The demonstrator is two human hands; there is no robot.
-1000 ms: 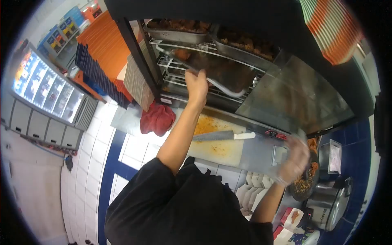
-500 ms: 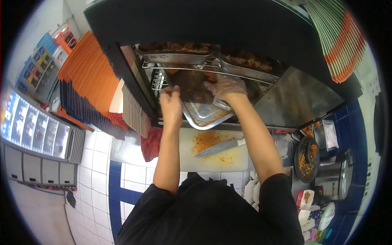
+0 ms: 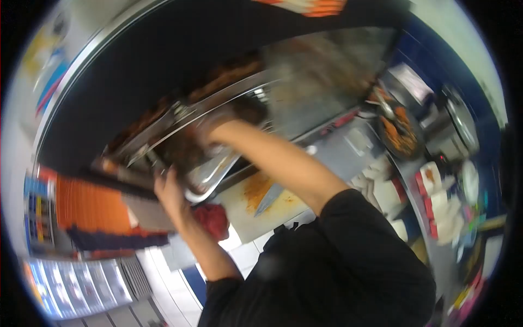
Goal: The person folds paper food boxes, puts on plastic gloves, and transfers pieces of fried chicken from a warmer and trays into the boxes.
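A metal tray (image 3: 202, 192) sits tilted in view, partly out of the dark cabinet, below a rack with food on it. My left hand (image 3: 170, 192) is at the tray's left side, its thumb and fingers closed at the rim. My right hand (image 3: 217, 125), in a clear glove, reaches over the tray near its inner part. Motion smears its fingers, so whatever it holds or touches cannot be made out. Dark food inside the tray (image 3: 182, 150) is blurred.
Below the cabinet lies a cutting board (image 3: 239, 210) with orange crumbs and a knife (image 3: 268, 199). A red cloth (image 3: 212, 220) hangs to its left. At right stand a pan of food (image 3: 400, 133), a metal pot (image 3: 455, 131) and open boxes (image 3: 384, 193). Orange cartons (image 3: 87, 204) are stacked at left.
The view has turned and shifted, so the cabinet now slants and more of the right counter shows. My right hand has moved further left over the tray. My left hand stays by the tray's side.
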